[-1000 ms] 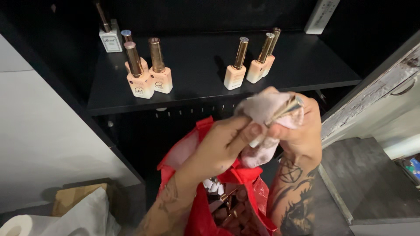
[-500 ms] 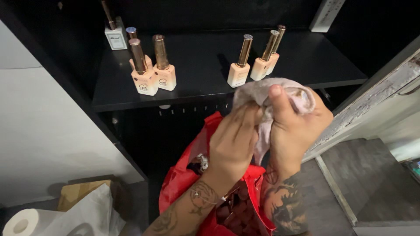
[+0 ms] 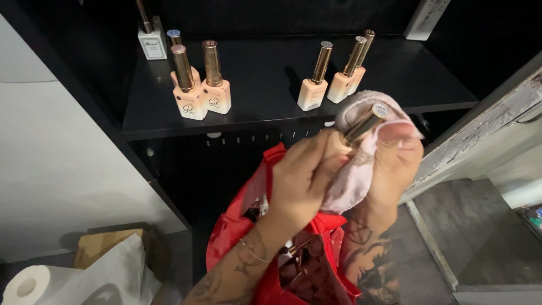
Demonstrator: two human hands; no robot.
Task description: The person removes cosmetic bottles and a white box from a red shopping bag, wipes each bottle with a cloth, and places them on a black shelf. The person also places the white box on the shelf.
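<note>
Bottle (image 3: 361, 125): small polish bottle with a long gold metallic cap, tilted up and to the right; held above the red bag, in front of the shelf edge; body mostly hidden by fingers and cloth.
Cloth (image 3: 357, 175): soft pale pink rag, fuzzy and crumpled, wrapped round the cap end and hanging down between both hands.
Left hand (image 3: 302, 181): back turned to the camera, fingers curled shut round the bottle's lower part; tattooed forearm rising from the bottom edge.
Right hand (image 3: 392, 164): fingers closed on the cloth, pressing it against the cap; wrist bent, tattooed forearm cut off below.
Red bag (image 3: 234, 231): glossy crinkled plastic, mouth open right beneath the hands; brownish rounded caps inside, hard to make out.
Shelf (image 3: 265, 85): flat matte black board beyond the hands.
Left group (image 3: 200, 93): peach bottles with gold caps, standing upright, touching; white square bottle behind.
Right group (image 3: 333, 82): three similar upright bottles, close together.
Paper roll (image 3: 28, 285): white, cut off at bottom left corner.
Cardboard (image 3: 99, 248): brown, partly covered by white wrapping.
</note>
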